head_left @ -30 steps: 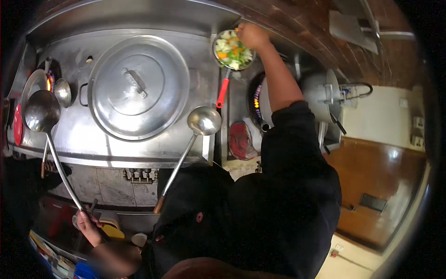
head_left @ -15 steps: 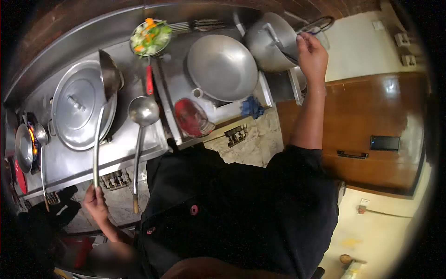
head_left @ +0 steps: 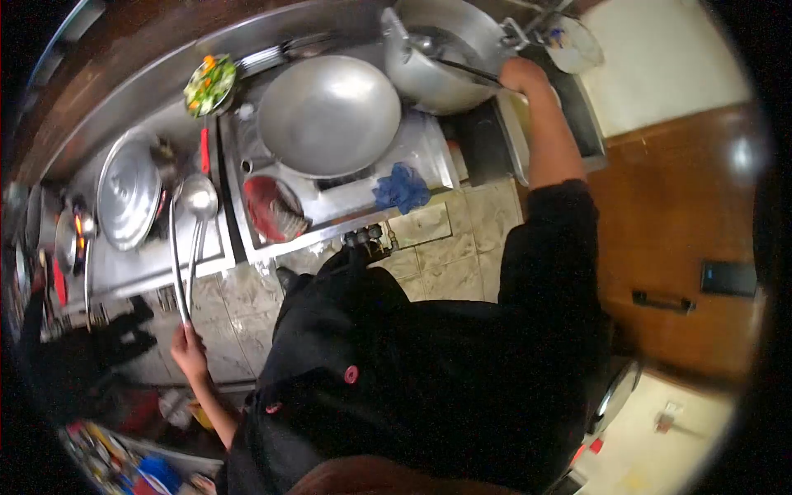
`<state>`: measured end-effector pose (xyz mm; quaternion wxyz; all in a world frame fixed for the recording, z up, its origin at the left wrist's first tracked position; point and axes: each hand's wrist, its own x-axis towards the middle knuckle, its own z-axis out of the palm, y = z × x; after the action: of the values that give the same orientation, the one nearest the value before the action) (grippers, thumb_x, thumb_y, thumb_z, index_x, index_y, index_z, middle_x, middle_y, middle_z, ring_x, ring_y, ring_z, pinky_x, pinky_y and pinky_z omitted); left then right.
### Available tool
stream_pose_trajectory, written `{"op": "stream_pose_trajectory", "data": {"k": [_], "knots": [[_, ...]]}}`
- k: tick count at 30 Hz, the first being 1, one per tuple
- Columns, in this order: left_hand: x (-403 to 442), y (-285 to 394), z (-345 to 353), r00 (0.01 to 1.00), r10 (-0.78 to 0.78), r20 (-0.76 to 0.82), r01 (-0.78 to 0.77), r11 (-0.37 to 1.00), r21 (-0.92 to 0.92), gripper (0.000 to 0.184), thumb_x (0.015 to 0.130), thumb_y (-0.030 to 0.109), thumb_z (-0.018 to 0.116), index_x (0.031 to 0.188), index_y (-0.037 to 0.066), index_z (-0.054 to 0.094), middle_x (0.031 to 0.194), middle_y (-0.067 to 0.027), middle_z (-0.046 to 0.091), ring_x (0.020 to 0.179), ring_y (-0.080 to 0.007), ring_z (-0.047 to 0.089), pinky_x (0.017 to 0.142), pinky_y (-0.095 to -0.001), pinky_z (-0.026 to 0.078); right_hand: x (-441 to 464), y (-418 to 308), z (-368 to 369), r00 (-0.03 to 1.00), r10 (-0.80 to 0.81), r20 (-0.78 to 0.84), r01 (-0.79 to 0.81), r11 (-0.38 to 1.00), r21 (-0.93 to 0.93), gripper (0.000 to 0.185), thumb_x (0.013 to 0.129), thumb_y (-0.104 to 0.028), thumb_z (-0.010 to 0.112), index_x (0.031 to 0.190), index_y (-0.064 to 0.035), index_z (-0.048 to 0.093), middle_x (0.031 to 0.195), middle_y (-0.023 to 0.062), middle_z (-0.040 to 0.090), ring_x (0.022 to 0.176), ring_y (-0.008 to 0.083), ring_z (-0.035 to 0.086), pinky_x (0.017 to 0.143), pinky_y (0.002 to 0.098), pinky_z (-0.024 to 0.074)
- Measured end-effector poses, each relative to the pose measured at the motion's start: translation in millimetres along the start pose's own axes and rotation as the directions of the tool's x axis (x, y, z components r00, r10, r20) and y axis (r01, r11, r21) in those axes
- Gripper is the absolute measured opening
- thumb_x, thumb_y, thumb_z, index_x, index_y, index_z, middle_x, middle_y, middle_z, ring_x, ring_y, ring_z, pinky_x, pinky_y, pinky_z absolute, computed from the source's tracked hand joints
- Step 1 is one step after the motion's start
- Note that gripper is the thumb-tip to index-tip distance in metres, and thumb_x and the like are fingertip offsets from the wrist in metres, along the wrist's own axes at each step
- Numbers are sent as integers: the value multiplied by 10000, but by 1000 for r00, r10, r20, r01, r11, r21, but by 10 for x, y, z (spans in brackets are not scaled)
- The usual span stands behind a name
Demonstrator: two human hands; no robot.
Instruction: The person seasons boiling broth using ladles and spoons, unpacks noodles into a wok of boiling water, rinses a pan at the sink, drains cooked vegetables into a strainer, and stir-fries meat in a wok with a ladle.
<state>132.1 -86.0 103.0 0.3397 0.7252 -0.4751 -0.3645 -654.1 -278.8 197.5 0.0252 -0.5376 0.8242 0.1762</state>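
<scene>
At the upper right, my right hand point(head_left: 524, 76) is closed around the dark handle of a ladle point(head_left: 466, 70). Its bowl end dips into a large metal pot point(head_left: 404, 78) with liquid inside. My left hand point(head_left: 190, 351), low on the left, grips the long metal handle of a wok spatula point(head_left: 176, 256). The spatula's head is blurred near the lidded pan point(head_left: 130, 190). A second ladle point(head_left: 198, 196) rests by the stove edge, its handle crossing close to the spatula's. Between my hands sits a wide wok point(head_left: 330, 115) with nothing in it.
A red-handled strainer or pan point(head_left: 210, 87) of chopped vegetables stands at the back. A red item point(head_left: 272, 208) and a crumpled blue cloth point(head_left: 402, 187) lie along the counter front. Flame shows beside a small pan point(head_left: 70, 239) far left. A clear bowl point(head_left: 573, 45) is behind my right hand.
My view has turned rightward. My right hand has moved lower relative to the pot, whose inside now shows with the ladle in it. The left hand's spatula has drawn off the lidded pan's middle.
</scene>
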Motion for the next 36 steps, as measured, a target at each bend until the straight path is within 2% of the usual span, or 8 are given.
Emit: {"op": "stream_pose_trajectory", "data": {"k": [4, 7, 10, 12, 15, 20, 28, 36], "knots": [[-270, 51, 206, 988, 45, -149, -59, 994, -93, 191, 891, 191, 552, 904, 2, 572, 604, 40, 457, 485, -23, 380, 416, -190, 288, -618, -363, -349, 932, 91, -349, -26, 982, 189, 324, 789, -228, 517, 1023, -27, 614, 992, 179, 620, 906, 332, 601, 777, 389, 472], [-397, 257, 550, 971, 155, -179, -187, 967, -176, 270, 878, 94, 548, 1110, -46, 538, 759, 3, 546, 603, -37, 445, 512, -176, 360, -1191, -955, -48, 720, 57, -691, 496, 654, 571, 211, 831, -145, 551, 1000, -28, 600, 920, 105, 651, 809, 164, 612, 724, 284, 478], [-333, 361, 1191, 948, 262, -180, -313, 870, -380, 334, 877, 44, 514, 1198, -44, 491, 923, -48, 573, 775, -76, 521, 685, -190, 434, -2212, -2089, 164, 846, -274, -458, 466, -38, 884, 195, 814, -127, 625, 984, -34, 607, 904, 68, 647, 817, 128, 599, 724, 279, 492], [-395, 846, 1549, 945, 320, -70, -320, 858, -401, 372, 867, 11, 486, 1235, -38, 460, 1057, -79, 554, 956, -138, 528, 858, -243, 409, -2612, -2744, 512, 706, -609, -360, 402, -75, 913, 386, 785, -128, 660, 1137, -21, 543, 977, 98, 631, 865, 140, 592, 756, 288, 487], [-532, 1280, 1965, 845, 531, 61, -424, 736, -528, 420, 861, 85, 477, 1265, -20, 432, 1204, -124, 486, 1140, -214, 439, 979, -315, 326, -3161, -3362, 639, 688, -508, -519, 446, -268, 854, 591, 779, -14, 587, 1313, -2, 336, 1178, 155, 501, 1090, 210, 487, 894, 341, 408], [-662, 1413, 2245, 567, 794, 221, -674, 601, -430, 416, 863, 208, 496, 1214, -12, 469, 1228, -184, 462, 1167, -303, 420, 997, -360, 306, -3077, -2907, 759, 873, -195, -446, 439, -82, 895, 302, 780, 64, 465, 1069, -25, 468, 926, 47, 539, 829, 131, 530, 716, 264, 452], [-849, 462, 1894, 793, 354, 496, -224, 926, -302, 359, 849, 201, 578, 1141, -3, 532, 1101, -102, 553, 959, -175, 541, 794, -292, 437, -3036, -1706, 1057, 923, -192, -333, 378, 298, 876, 463, 768, -22, 537, 1218, 39, 445, 1009, 188, 599, 884, 212, 597, 768, 314, 473], [-685, -252, 1495, 955, -6, 297, 40, 993, -110, 340, 852, 181, 592, 1118, -25, 545, 953, -89, 621, 869, -144, 571, 777, -273, 449, -2825, -1070, 826, 971, -25, -238, 180, 731, 658, 459, 768, -62, 575, 1216, -22, 482, 1084, 224, 573, 957, 317, 589, 794, 361, 473]]}}
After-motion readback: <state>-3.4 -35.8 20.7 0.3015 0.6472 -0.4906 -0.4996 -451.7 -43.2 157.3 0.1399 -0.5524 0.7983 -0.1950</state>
